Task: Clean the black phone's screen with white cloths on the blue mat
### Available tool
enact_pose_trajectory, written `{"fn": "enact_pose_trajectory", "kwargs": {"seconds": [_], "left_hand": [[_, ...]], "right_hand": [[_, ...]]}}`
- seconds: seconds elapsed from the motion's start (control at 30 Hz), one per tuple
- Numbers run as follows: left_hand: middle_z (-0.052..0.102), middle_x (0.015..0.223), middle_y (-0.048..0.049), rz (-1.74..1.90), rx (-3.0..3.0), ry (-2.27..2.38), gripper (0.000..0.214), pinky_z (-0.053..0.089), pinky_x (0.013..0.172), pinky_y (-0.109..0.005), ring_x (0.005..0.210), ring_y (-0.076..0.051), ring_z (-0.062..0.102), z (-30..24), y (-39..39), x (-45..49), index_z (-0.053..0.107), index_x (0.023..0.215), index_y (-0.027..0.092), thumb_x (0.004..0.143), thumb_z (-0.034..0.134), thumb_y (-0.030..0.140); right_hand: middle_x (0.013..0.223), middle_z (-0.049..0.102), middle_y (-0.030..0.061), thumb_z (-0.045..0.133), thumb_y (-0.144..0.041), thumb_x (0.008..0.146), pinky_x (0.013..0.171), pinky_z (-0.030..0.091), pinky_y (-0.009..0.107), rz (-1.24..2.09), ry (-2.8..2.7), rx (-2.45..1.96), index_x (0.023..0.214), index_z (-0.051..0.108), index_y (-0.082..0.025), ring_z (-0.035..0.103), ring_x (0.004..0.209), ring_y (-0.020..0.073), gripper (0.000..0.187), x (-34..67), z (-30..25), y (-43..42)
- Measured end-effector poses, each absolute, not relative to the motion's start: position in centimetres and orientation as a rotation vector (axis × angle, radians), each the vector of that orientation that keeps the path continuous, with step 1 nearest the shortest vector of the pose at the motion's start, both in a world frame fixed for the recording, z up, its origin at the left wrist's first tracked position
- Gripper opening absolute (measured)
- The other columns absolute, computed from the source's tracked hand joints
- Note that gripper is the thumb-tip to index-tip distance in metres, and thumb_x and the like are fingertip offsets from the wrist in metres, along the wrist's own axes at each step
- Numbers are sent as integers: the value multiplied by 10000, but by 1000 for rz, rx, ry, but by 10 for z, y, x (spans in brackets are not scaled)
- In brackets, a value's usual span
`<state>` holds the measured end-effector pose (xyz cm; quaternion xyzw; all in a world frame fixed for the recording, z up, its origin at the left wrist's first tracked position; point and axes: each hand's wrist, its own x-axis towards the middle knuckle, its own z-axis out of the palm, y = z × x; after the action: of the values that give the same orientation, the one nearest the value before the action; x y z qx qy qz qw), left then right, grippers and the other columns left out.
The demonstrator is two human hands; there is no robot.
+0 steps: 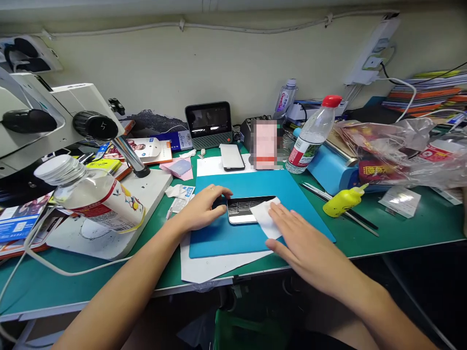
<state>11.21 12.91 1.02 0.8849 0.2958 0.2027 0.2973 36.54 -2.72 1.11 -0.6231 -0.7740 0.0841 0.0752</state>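
A smartphone [242, 210] lies flat on a blue mat [219, 240], its dark glass reflecting streaks of light. At its left end, my left hand [207, 206] grips the edge between thumb and curved fingers. My right hand [297, 236] presses a white wipe [266, 217] on the right part of the phone. The fingers lie together over the wipe, with the thumb out to the side, and cover that end of the phone. Behind the mat lie a white-faced phone-sized panel [232, 157] and a blurred-out pink item [265, 145].
A microscope stand [133, 155] and a tilted bottle [102, 197] occupy the left. To the right are a red-capped bottle [310, 136], a yellow squeeze bottle [343, 201], thin tools [359, 221] and plastic bags [401, 146]. A smart display [209, 124] stands at the back.
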Motion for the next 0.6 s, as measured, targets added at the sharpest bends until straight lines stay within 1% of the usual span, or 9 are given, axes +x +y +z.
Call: {"fn": "enact_pose_trajectory", "kwargs": {"seconds": [0.1, 0.17, 0.3, 0.37, 0.5, 0.6], "left_hand": [[648, 1288, -86, 516, 2367, 772, 333, 469, 1039, -443, 1200, -279, 573, 11, 129, 113, 589, 1227, 208, 912, 506, 273], [646, 1274, -87, 514, 2372, 757, 318, 475, 1020, -439, 1182, -277, 574, 11, 128, 114, 584, 1215, 207, 915, 519, 290], [644, 1134, -86, 524, 2388, 791, 306, 499, 916, -422, 1034, -264, 590, 12, 125, 115, 563, 1139, 196, 872, 601, 341], [632, 1104, -85, 510, 2399, 807, 337, 500, 893, -420, 1002, -261, 587, 13, 124, 115, 554, 1120, 194, 845, 642, 366], [617, 1141, -92, 458, 2424, 779, 433, 492, 900, -422, 1029, -271, 577, 14, 124, 115, 540, 1132, 199, 823, 697, 457], [607, 1138, -86, 416, 2459, 751, 510, 486, 886, -421, 1030, -274, 562, 15, 124, 115, 536, 1138, 202, 798, 735, 526]], "right_hand": [[1664, 292, 124, 346, -667, 987, 1222, 313, 552, 239, -2348, -1901, 1609, 294, -144, 273, 1536, 323, 814, 383, 14, -31], [1668, 279, 135, 345, -688, 976, 1224, 307, 552, 248, -2356, -1907, 1613, 279, -135, 261, 1539, 328, 846, 381, 15, -21], [1671, 230, 201, 330, -730, 955, 1249, 244, 526, 239, -2369, -1947, 1595, 272, -31, 189, 1556, 329, 949, 365, 15, 6], [1667, 228, 223, 349, -745, 941, 1249, 242, 524, 210, -2348, -1968, 1591, 267, -10, 171, 1558, 337, 985, 360, 12, 4], [1677, 209, 205, 369, -741, 937, 1233, 276, 552, 175, -2337, -1928, 1619, 209, -61, 173, 1557, 344, 976, 362, 8, -27], [1684, 187, 192, 352, -736, 944, 1233, 265, 561, 232, -2356, -1928, 1627, 191, -81, 162, 1558, 342, 960, 366, 11, -29]]}}
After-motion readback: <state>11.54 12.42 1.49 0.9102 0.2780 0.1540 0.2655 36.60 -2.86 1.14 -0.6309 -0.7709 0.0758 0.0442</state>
